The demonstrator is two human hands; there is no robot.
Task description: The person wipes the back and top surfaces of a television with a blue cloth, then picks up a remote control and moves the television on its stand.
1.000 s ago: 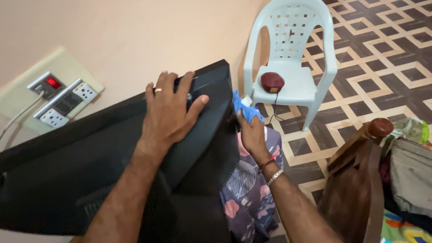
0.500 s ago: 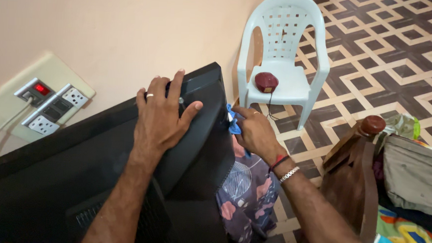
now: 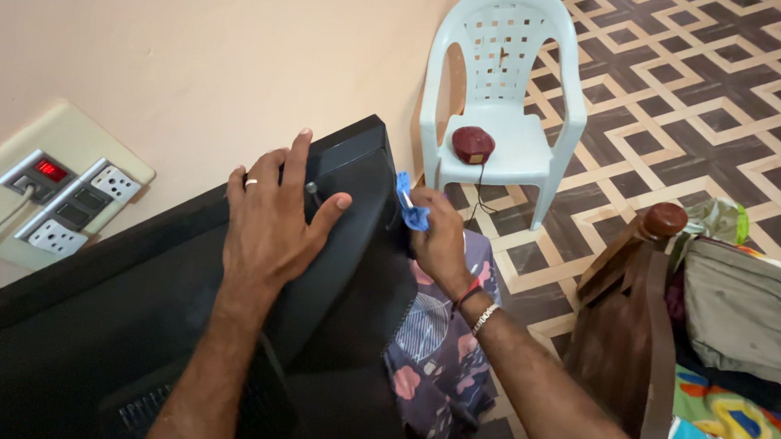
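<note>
Against peach wall, left hand (image 3: 270, 218) spread on television (image 3: 136, 322); right hand (image 3: 436, 240) pinches blue cloth (image 3: 408, 206).

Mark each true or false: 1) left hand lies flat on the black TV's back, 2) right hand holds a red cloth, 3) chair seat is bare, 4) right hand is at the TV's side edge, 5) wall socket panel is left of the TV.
1. The left hand lies flat on the back of the black TV. True.
2. The right hand holds a red cloth. False: the cloth is blue.
3. The white plastic chair has a bare seat. False: a round dark red object with a cord sits on it.
4. The right hand is at the TV's side edge. True.
5. The socket panel is left of the TV. True.
</note>
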